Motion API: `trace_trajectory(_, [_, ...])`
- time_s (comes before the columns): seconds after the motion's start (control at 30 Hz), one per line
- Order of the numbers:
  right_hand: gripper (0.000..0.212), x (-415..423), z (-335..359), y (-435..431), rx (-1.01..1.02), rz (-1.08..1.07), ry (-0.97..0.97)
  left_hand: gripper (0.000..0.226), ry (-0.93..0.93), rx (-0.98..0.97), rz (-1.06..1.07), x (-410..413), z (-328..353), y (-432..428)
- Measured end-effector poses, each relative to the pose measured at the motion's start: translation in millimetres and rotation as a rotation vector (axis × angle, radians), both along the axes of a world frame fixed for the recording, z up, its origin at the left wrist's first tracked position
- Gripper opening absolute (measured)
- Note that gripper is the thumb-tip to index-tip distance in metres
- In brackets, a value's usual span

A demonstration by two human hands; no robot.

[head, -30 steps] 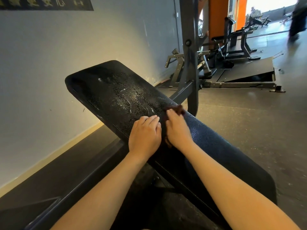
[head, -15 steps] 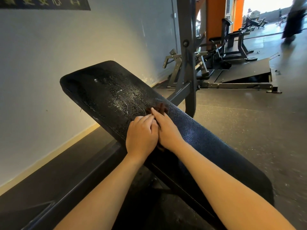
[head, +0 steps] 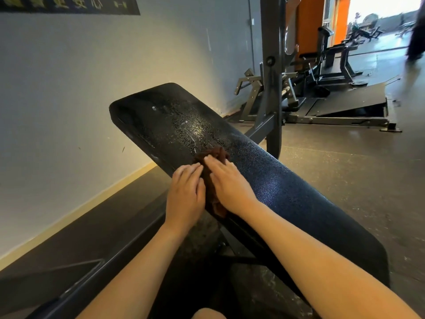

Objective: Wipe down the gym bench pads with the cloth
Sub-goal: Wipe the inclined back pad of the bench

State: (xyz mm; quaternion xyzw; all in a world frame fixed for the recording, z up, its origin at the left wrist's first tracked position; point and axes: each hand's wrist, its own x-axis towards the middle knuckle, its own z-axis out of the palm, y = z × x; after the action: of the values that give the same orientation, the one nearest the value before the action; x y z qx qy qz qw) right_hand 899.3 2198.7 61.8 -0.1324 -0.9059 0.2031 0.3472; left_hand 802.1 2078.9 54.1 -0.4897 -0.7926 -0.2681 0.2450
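A long black textured bench pad (head: 287,192) runs from near right to far left, with wet droplets and streaks on its far half. A dark brown cloth (head: 217,155) lies bunched on the pad's near edge, mostly hidden under my hands. My right hand (head: 226,183) lies flat on the cloth with straight fingers, pressing it onto the pad. Right beside it, my left hand (head: 186,194) rests palm down on the pad's edge with fingers loosely bent, touching the cloth's left side.
A grey steel upright (head: 271,72) of the rack stands just behind the pad. A pale wall (head: 69,100) is close on the left. Black gym machines (head: 333,72) and a sloped platform (head: 351,102) sit on the floor at the far right.
Both hands and the cloth have slid along the pad toward its far left, wet end. The camera view has shifted so the pad sits further right.
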Motion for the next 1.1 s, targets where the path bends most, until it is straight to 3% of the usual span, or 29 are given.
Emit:
trace_trajectory(0.13, [0.045,-13,7,37,-0.282,-0.284,0.017,0.039,0.056,-0.023,-0.022,-4,0,-8])
trace_trajectory(0.23, [0.050,-19,15,20,-0.219,-0.254,-0.017,0.041,0.059,-0.024,-0.016,-9,7,1])
trace_trajectory(0.4, [0.047,-14,5,-10,-0.080,0.041,0.048,0.044,0.041,0.005,0.017,-11,7,16])
trace_trajectory(0.5, [0.048,-14,-2,16,-0.062,-0.068,-0.004,0.041,0.108,-0.009,-0.019,-18,0,2])
trace_trajectory(0.63, [0.049,-21,11,30,-0.247,-0.266,0.006,0.044,0.098,-0.020,-0.009,-19,-3,-2])
trace_trajectory(0.77, [0.048,-16,14,-10,-0.123,-0.085,0.054,0.045,-0.049,0.048,-0.031,-11,0,1])
trace_trajectory(0.87, [0.048,-9,0,-23,-0.037,0.046,0.052,0.043,-0.018,0.048,-0.059,-11,1,-5])
trace_trajectory(1.1, [0.050,-29,18,12,-0.210,-0.219,-0.025,0.049,-0.020,0.001,-0.043,-14,0,-8])
